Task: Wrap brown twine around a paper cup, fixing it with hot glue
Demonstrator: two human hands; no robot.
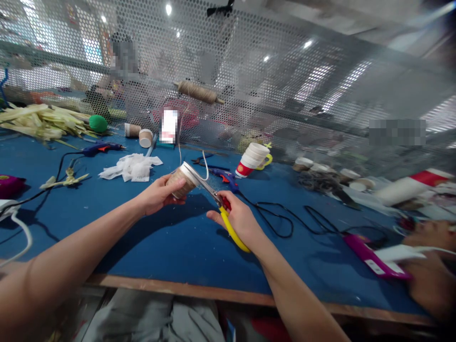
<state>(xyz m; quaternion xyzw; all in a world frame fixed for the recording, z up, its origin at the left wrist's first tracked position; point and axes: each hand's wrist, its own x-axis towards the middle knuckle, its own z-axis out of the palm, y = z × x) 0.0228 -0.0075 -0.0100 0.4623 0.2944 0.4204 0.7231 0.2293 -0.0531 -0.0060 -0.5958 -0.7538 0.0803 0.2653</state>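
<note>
My left hand (161, 194) grips a paper cup (181, 189) wrapped in brown twine, tilted with its white rim up and to the right. My right hand (244, 219) is closed on scissors (231, 230) with yellow and red handles. Their blades lie along the cup's rim. A thin white strip (205, 164) curls up from the rim beside the blades. Just behind the scissors, a blue glue gun (225, 178) rests on the blue table (153, 251). Crumpled white fabric (133, 167) lies beyond my left hand.
Stacked paper cups (252, 159), a second glue gun (101, 147), a twine spool (197, 92) and pale husks (42, 118) are at the back, along a perforated metal screen (263, 99). Black cords run right to a purple power strip (375, 256), near another person's hand (431, 237).
</note>
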